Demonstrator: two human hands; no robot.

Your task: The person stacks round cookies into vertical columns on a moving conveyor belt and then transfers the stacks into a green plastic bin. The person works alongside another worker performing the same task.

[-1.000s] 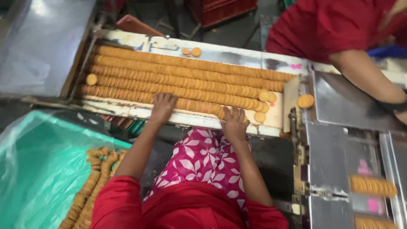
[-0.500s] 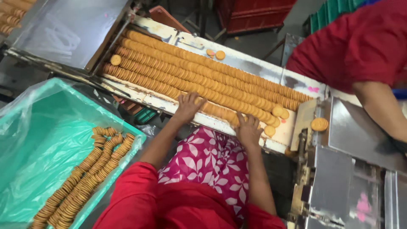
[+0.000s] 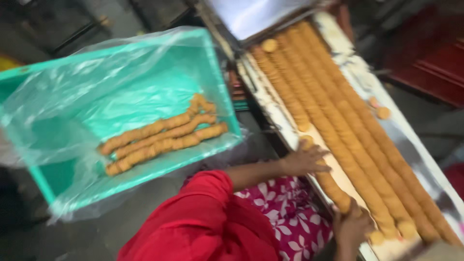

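My left hand (image 3: 304,159) and my right hand (image 3: 355,224) press against the two ends of a short row of round golden biscuits (image 3: 333,186). The row stands on edge in the nearest lane of a long metal tray (image 3: 270,106). A gap separates this held piece from the rest of that lane (image 3: 285,92). Further lanes of biscuits (image 3: 357,125) run the length of the tray beside it. My red sleeve (image 3: 203,217) and flowered cloth (image 3: 285,212) fill the bottom of the view.
A green crate (image 3: 212,63) lined with clear plastic sits to the left and holds three uneven rows of biscuits (image 3: 159,140). Loose biscuits (image 3: 384,112) lie on the tray's far edge. A red crate (image 3: 435,58) stands at the right.
The view has swung left and tilted, so the green crate now fills the left side. Both hands stay on the nearest lane, now clamping a separated piece. The other person is out of view.
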